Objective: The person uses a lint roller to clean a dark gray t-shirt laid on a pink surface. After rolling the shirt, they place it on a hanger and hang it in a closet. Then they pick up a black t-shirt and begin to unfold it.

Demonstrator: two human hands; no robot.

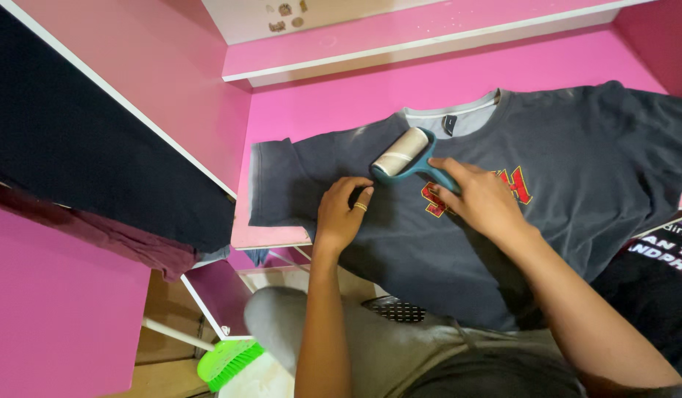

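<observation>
A dark grey T-shirt with a red and yellow chest print lies spread front up on a pink desk. My right hand grips the teal handle of a lint roller, whose pale roll rests on the shirt near the collar. My left hand, a ring on one finger, presses flat on the shirt just below and left of the roller, by the left sleeve.
A pink shelf runs above the desk. A dark garment hangs over a pink panel at left. A green brush lies on the floor below. Another dark printed garment sits at the right edge.
</observation>
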